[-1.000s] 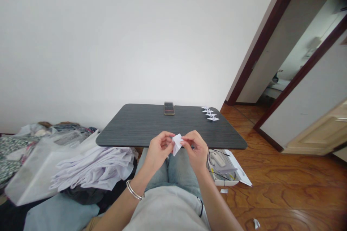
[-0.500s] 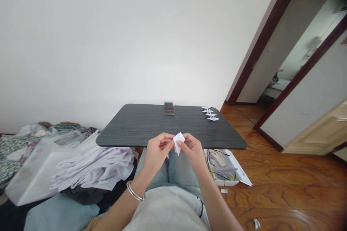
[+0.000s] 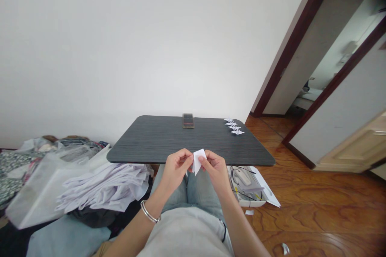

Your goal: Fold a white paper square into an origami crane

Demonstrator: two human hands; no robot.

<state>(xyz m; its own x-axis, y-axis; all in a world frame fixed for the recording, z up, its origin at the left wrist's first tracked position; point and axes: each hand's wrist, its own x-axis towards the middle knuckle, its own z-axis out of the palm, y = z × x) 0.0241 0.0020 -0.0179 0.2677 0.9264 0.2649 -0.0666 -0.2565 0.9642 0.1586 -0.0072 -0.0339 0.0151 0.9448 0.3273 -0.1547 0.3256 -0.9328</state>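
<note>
A small piece of folded white paper (image 3: 198, 160) is held up between my hands at the near edge of the dark table. My right hand (image 3: 213, 165) pinches its right side, the thumb lying across the front face. At the paper's left edge, my left hand (image 3: 178, 165) is closed, thumb against the fingers. Its fingertips partly hide that edge. Toward the table's right back corner stand several folded paper cranes (image 3: 233, 127) in a row.
A phone on a stand (image 3: 188, 121) is at the back of the dark table (image 3: 144, 138). White cloth (image 3: 105, 184) and other clothes are piled at left. A white box (image 3: 249, 198) with cables lies on the wooden floor at right, near paper scraps (image 3: 285, 248).
The folded paper has turned slightly and shows a more slanted face. Both hands have shifted a very little; each stays closed at the paper.
</note>
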